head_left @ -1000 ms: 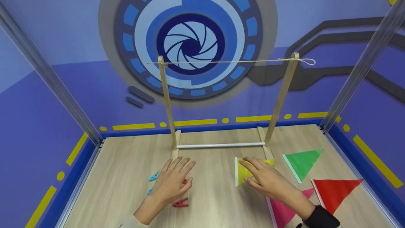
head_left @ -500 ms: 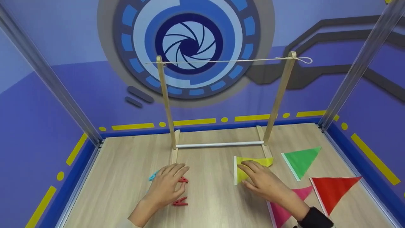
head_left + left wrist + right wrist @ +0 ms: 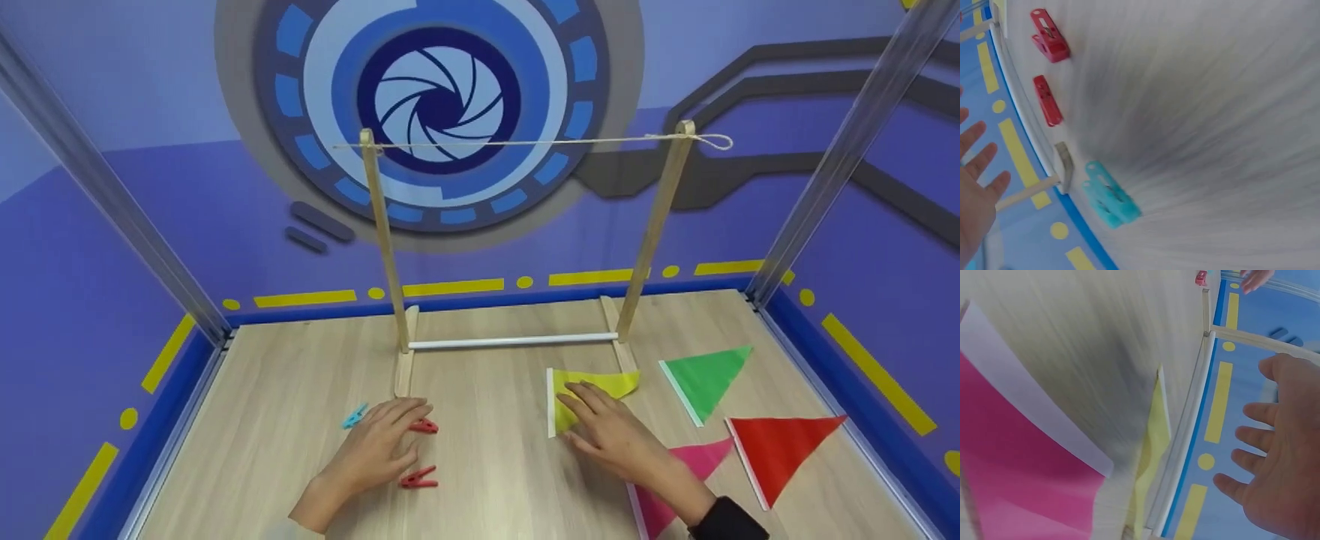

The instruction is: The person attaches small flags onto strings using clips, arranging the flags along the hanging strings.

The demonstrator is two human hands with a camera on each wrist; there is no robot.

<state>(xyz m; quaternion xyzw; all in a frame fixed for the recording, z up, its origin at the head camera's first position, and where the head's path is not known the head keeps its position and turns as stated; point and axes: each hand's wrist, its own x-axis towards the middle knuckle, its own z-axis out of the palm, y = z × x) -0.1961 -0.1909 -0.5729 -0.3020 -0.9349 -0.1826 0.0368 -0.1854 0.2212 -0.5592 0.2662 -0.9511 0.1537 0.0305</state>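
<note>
Both hands have drawn back toward the near edge of the light wooden table (image 3: 487,465). The left hand (image 3: 375,450), fingers flat and holding nothing, now covers less of the red plastic clothespins (image 3: 418,478); the right hand (image 3: 611,431), fingers straight, presses the yellow triangular paper flag (image 3: 600,382) mid-table, suggesting a pick-up is near. Counted: four flags, two red pegs, one visible blue peg (image 3: 354,415), one wooden string frame (image 3: 386,247).

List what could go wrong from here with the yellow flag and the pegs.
The yellow flag lies partly under the right hand with its tip over the stand's wooden foot; dragging it may crease it or nudge the stand. The left hand covers the red pegs, so one could be knocked aside.
</note>
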